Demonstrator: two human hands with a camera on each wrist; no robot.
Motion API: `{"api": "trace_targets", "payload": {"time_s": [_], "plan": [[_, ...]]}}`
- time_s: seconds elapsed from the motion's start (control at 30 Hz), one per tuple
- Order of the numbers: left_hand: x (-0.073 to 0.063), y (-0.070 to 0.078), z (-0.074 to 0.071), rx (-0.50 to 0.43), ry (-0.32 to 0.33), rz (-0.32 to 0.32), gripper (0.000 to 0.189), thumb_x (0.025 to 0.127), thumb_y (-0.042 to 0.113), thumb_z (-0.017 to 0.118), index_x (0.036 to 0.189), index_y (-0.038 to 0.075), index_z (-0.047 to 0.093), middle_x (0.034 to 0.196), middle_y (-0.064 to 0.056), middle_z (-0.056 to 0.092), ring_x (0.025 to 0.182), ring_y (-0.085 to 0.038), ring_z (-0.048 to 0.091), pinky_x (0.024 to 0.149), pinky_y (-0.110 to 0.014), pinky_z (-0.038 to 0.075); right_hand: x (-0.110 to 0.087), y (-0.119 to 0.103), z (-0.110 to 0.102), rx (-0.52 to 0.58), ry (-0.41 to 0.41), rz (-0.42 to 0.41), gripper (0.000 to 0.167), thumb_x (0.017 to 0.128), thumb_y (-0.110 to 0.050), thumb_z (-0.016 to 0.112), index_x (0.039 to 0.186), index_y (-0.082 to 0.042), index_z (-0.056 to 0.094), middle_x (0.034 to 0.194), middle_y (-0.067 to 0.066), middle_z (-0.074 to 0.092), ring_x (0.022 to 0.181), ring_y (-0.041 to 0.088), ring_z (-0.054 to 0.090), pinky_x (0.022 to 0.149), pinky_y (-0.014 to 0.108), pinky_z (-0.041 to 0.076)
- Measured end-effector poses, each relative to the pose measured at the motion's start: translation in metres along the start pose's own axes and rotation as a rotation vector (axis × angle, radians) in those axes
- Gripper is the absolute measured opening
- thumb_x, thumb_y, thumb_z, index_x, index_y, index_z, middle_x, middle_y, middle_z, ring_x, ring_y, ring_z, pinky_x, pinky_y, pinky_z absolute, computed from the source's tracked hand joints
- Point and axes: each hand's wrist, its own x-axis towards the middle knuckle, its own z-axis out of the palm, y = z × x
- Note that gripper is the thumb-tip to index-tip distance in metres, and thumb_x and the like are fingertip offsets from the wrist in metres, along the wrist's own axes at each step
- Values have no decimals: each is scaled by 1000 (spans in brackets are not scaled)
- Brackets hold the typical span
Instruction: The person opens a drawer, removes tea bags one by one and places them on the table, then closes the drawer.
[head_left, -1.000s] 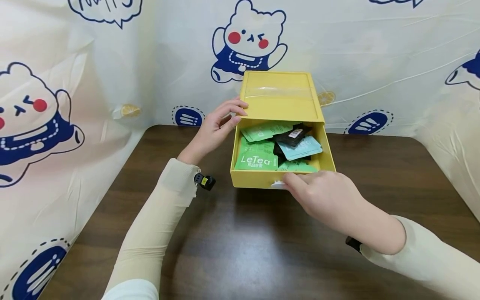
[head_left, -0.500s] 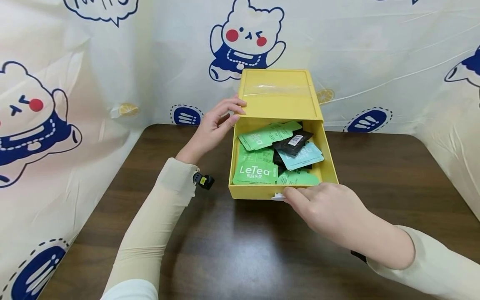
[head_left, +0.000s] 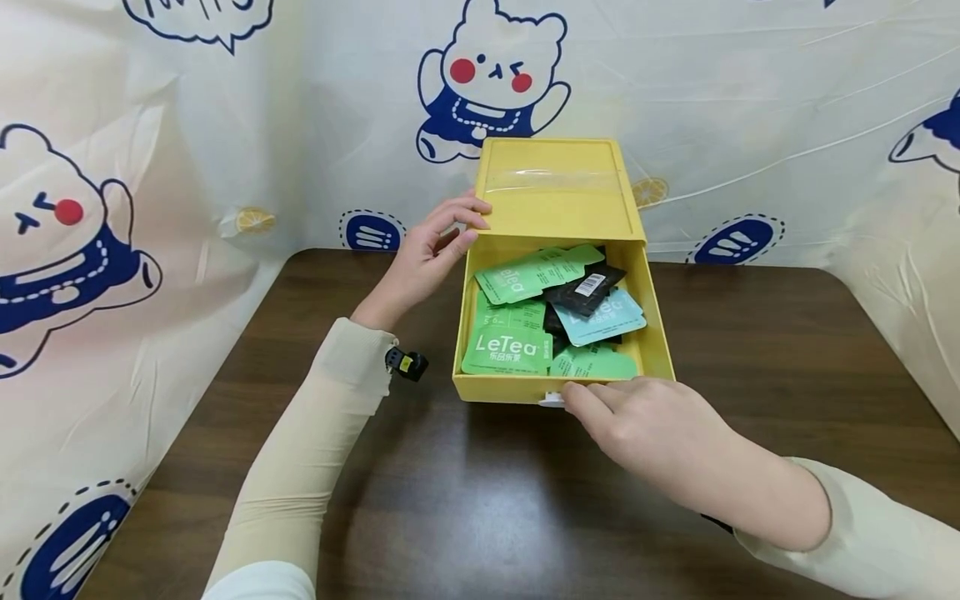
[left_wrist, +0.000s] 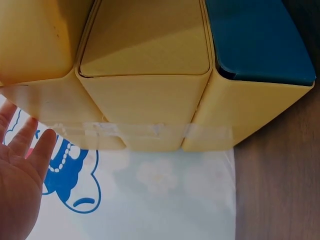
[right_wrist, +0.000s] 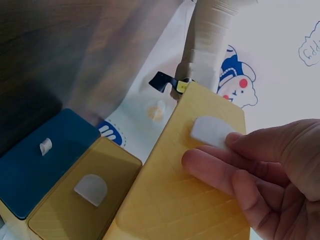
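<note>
A yellow drawer (head_left: 491, 388) juts out from the top of a yellow cabinet (head_left: 558, 187). Its white pull tab (right_wrist: 212, 131) is pinched between the thumb and fingers of my right hand (head_left: 652, 437). My left hand (head_left: 423, 258) rests with loosely extended fingers against the left top edge of the cabinet. Inside the drawer lie green LeTea packets (head_left: 510, 348), a black packet with a barcode label (head_left: 588, 287) and a light blue packet (head_left: 600, 318). Part of the contents is hidden under the cabinet top.
Below the pulled-out drawer, the right wrist view shows another yellow drawer front (right_wrist: 112, 175) and a blue one (right_wrist: 42, 160), each with a white tab. A dark wooden table (head_left: 480, 517) supports the cabinet. Behind hangs a printed cloth (head_left: 720, 108).
My right hand has drawn the drawer outward toward me, mostly in the first half second, baring more of the packets. My left hand has stayed at the cabinet's edge.
</note>
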Motion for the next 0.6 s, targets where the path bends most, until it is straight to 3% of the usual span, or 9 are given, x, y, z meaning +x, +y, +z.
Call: {"api": "trace_targets", "payload": {"time_s": [0.03, 0.1, 0.17, 0.27, 0.47, 0.53, 0.6], "plan": [[0, 0, 0, -1, 1, 0, 16, 102, 7, 52, 112, -1, 63, 139, -11, 55, 149, -12, 32, 117, -46, 39, 0, 0, 0, -2, -2, 1, 29, 110, -17, 30, 94, -10, 54, 60, -8, 45, 51, 10, 43, 39, 20, 25], [0, 0, 0, -3, 0, -2, 17, 102, 8, 52, 112, 0, 63, 140, -10, 55, 149, -12, 32, 117, -45, 39, 0, -1, -1, -1, -9, -2, 24, 109, -15, 35, 95, -9, 54, 60, -8, 44, 51, 9, 43, 39, 20, 25], [0, 0, 0, -4, 0, -3, 17, 102, 8, 52, 113, 0, 63, 140, -9, 55, 149, -12, 32, 117, -44, 39, -2, -2, -2, 4, -15, -6, 10, 103, -12, 48, 96, -9, 54, 61, -8, 44, 52, 9, 44, 40, 20, 26], [0, 0, 0, -5, 1, 1, 16, 102, 8, 52, 112, 0, 63, 139, -9, 56, 149, -11, 32, 117, -44, 39, -4, -4, -2, 2, -12, -13, 6, 101, -9, 51, 97, -9, 54, 61, -8, 44, 52, 9, 43, 40, 20, 27], [0, -2, -1, 1, 8, 11, 16, 102, 7, 53, 112, 0, 63, 139, -9, 56, 148, -10, 33, 117, -47, 38, -3, -7, -4, 2, -8, -2, 24, 107, -12, 36, 94, -9, 55, 61, -8, 44, 51, 8, 42, 40, 19, 24], [0, -2, -1, 0, 9, 12, 16, 102, 7, 53, 112, 0, 63, 139, -9, 56, 148, -9, 33, 117, -48, 38, -1, -7, -5, 26, 3, 18, 37, 110, -20, 25, 90, -11, 55, 60, -9, 43, 49, 7, 39, 39, 18, 22], [0, -2, 0, 0, 10, 12, 16, 102, 8, 53, 112, 0, 63, 139, -9, 56, 148, -9, 33, 117, -47, 38, 0, -5, -9, 77, 15, 48, 44, 110, -28, 21, 88, -14, 57, 60, -12, 47, 48, 4, 39, 38, 17, 24]]}}
